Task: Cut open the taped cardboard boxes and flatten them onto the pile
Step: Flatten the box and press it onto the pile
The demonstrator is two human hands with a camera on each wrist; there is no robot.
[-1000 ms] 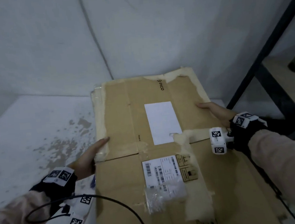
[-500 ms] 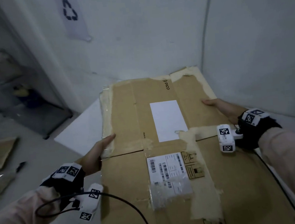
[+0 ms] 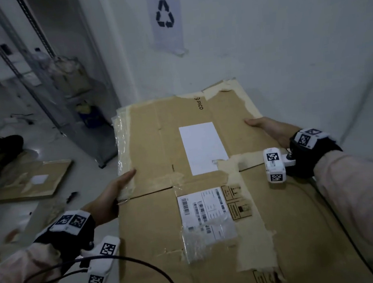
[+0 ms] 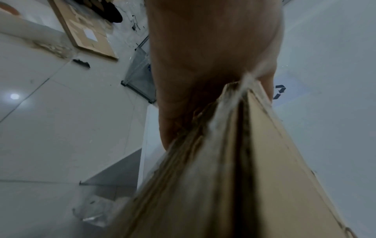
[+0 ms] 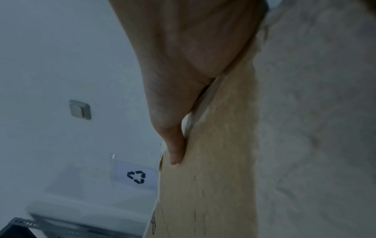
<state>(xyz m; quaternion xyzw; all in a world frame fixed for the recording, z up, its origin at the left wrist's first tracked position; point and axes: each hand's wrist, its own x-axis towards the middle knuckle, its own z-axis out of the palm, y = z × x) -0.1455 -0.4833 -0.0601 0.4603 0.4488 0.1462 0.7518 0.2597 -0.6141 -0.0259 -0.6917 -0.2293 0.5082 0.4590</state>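
Left hand, right hand gripping flattened cardboard edges.

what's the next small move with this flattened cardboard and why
Probably carry it toward the floor at the left and lower it onto the flat cardboard lying there, if that is the pile. The flattened box is already collapsed and held in the air, the left hand and the right hand each with a grip on one side edge, so only laying it down seems left.
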